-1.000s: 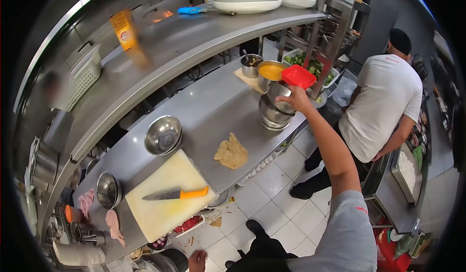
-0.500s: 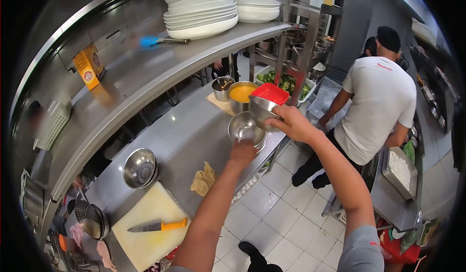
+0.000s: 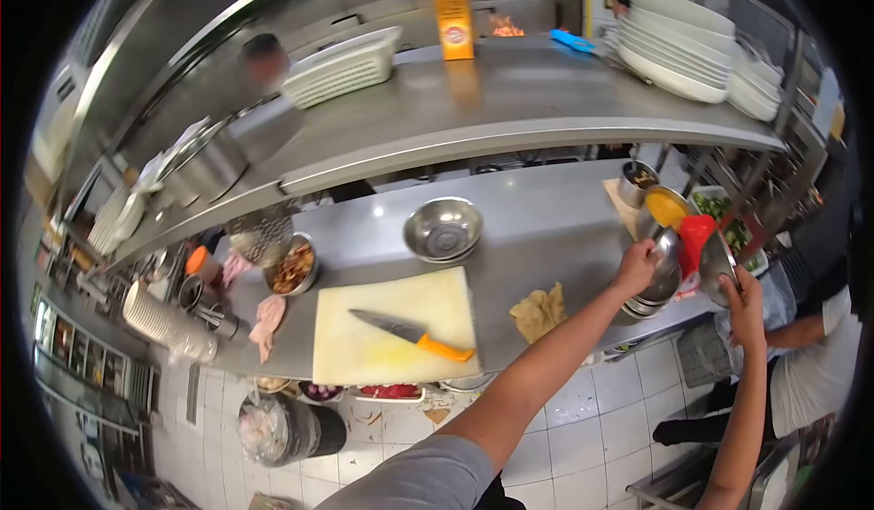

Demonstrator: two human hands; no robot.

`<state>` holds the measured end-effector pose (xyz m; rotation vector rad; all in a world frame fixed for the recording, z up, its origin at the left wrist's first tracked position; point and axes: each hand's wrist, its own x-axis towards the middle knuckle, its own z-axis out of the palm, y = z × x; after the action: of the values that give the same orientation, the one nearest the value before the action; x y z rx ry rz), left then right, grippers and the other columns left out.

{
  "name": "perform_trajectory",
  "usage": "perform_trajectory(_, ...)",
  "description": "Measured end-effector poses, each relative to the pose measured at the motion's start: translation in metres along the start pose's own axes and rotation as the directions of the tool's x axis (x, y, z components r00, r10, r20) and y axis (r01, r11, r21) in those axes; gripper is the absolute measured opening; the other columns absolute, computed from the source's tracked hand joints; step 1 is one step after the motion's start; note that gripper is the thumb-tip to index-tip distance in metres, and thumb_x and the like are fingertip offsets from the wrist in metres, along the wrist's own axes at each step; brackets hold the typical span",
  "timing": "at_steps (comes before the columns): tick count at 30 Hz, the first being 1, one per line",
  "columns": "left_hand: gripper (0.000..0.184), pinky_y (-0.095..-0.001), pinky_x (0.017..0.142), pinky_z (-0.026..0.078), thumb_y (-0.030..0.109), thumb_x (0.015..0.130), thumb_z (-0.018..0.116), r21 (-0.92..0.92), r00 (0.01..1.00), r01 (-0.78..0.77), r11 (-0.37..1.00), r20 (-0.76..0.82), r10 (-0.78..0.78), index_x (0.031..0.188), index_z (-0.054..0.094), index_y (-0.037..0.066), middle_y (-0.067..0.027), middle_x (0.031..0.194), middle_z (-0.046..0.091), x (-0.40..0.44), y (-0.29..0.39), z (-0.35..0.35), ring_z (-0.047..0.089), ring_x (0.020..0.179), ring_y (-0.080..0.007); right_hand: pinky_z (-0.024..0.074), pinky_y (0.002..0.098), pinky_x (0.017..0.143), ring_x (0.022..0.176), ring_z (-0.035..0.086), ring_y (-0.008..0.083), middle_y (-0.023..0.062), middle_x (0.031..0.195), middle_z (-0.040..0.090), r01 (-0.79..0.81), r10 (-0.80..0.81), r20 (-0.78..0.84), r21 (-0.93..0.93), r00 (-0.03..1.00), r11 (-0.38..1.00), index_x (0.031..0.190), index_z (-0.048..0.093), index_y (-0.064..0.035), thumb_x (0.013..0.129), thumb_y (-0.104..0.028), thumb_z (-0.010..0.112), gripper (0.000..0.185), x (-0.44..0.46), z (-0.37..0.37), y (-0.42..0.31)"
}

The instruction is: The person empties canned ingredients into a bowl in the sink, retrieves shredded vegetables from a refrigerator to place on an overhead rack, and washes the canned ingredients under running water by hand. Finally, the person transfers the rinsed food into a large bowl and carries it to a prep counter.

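Observation:
My left hand [image 3: 637, 270] is closed on the rim of a steel bowl [image 3: 668, 260], which tilts above a stack of steel bowls [image 3: 642, 309] at the counter's right end. In my right hand [image 3: 745, 302] is another steel bowl [image 3: 717, 262], held nearly on edge past the counter's front. A red container [image 3: 696, 237] shows between the two bowls. Just behind stands a pot of orange-yellow liquid [image 3: 667, 208]. A crumpled tan cloth [image 3: 539, 312] lies left of the stack.
A knife with an orange handle [image 3: 444, 347] rests on a cutting board [image 3: 332, 319]. Steel bowls [image 3: 443, 228] sit behind it. A shelf [image 3: 537, 100] overhangs the counter, with stacked white dishes [image 3: 678, 46]. A co-worker [image 3: 819, 364] stands at the right.
The view has swung left. My left hand, earlier down at the bowl's inside, now grips a bowl's rim. The right hand keeps its bowl, now separated from the left bowl by the red container.

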<state>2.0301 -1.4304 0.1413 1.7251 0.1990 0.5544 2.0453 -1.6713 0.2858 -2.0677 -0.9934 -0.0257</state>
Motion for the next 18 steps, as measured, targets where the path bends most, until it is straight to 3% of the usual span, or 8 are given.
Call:
perform_trajectory(2,0.020,-0.0382,0.070,0.049,0.023,0.094,0.065,-0.239,0.977,0.204,0.949,-0.015,-0.213,0.100,0.062,0.004,-0.0085,0.085,0.064,-0.011,0.002,-0.042,0.062,0.081,-0.0241,0.0368,0.0314,0.060,0.068,0.041,0.0124,0.0081,0.068,0.042,-0.005,-0.011,-0.108,-0.147,0.994,0.989,0.084,0.052,0.0018,0.096,-0.014,0.061,0.021,0.012,0.021,0.021)
perform_trajectory(4,0.021,-0.0348,0.070,0.049,0.028,0.098,0.062,-0.822,0.842,0.192,0.536,-0.143,-0.520,0.107,0.060,0.009,-0.0014,0.096,0.062,-0.049,-0.023,-0.081,0.060,0.086,-0.0171,0.0375,0.0345,0.061,0.065,0.042,0.0176,0.0108,0.068,0.043,0.088,-0.108,-0.106,-0.178,0.989,0.980,0.084,0.051,0.0019,0.096,-0.015,0.060,0.023,0.022,0.056,0.035)
perform_trajectory(6,0.025,-0.0370,0.076,0.051,0.029,0.102,0.056,-0.940,0.825,0.156,0.303,-0.044,-0.563,0.119,0.057,0.011,-0.0007,0.111,0.060,-0.120,-0.017,-0.135,0.060,0.097,-0.0188,0.0417,0.0444,0.067,0.070,0.053,0.0367,0.0202,0.074,0.053,0.207,-0.246,-0.076,-0.334,0.966,0.919,0.087,0.054,0.0022,0.095,-0.015,0.060,0.020,0.030,0.097,0.050)
perform_trajectory(8,0.024,-0.0370,0.094,0.048,0.021,0.105,0.047,-0.953,0.849,0.185,0.239,0.032,-0.527,0.123,0.054,0.006,-0.0043,0.117,0.060,-0.214,-0.016,-0.185,0.058,0.110,-0.0183,0.0423,0.0479,0.070,0.077,0.056,0.0396,0.0214,0.078,0.056,0.237,-0.264,0.000,-0.444,0.964,0.864,0.088,0.056,0.0019,0.092,-0.016,0.062,0.019,0.036,0.133,0.074)
perform_trajectory(11,0.027,-0.0331,0.096,0.047,0.023,0.104,0.052,-0.832,0.849,0.339,0.440,0.069,-0.524,0.121,0.058,0.003,-0.0033,0.116,0.061,-0.362,0.023,-0.262,0.058,0.108,-0.0143,0.0443,0.0539,0.080,0.097,0.059,0.0439,0.0243,0.099,0.063,0.069,0.104,0.210,-0.681,0.972,0.729,0.101,0.061,0.0006,0.087,-0.022,0.067,0.027,0.038,0.160,0.119)
perform_trajectory(15,0.018,-0.0254,0.074,0.046,0.024,0.100,0.059,-0.488,0.615,0.575,0.657,-0.272,-0.740,0.100,0.069,0.009,0.0037,0.091,0.063,-0.566,0.023,-0.368,0.054,0.087,-0.0070,0.0438,0.0514,0.096,0.112,0.054,0.0439,0.0239,0.122,0.057,0.187,-0.167,0.086,-0.543,0.982,0.818,0.129,0.054,0.0009,0.082,-0.028,0.068,0.056,0.020,0.211,0.049)
perform_trajectory(16,0.018,-0.0252,0.072,0.045,0.023,0.100,0.059,-0.432,0.595,0.539,0.723,-0.412,-0.690,0.096,0.069,0.008,0.0045,0.087,0.062,-0.617,0.017,-0.387,0.053,0.083,-0.0067,0.0438,0.0486,0.098,0.111,0.056,0.0398,0.0221,0.119,0.060,0.367,-0.414,0.038,-0.541,0.909,0.757,0.123,0.057,0.0026,0.081,-0.021,0.070,0.050,0.003,0.257,0.054)
perform_trajectory(18,0.020,-0.0246,0.070,0.043,0.023,0.099,0.059,-0.452,0.457,0.480,0.752,-0.602,-0.654,0.091,0.069,0.007,0.0055,0.083,0.062,-0.692,0.017,-0.411,0.052,0.078,-0.0064,0.0499,0.0382,0.088,0.098,0.062,0.0296,0.0166,0.113,0.062,0.222,-0.272,0.323,0.183,0.907,0.958,0.114,0.062,0.0027,0.090,-0.018,0.064,0.031,-0.072,0.337,-0.068)
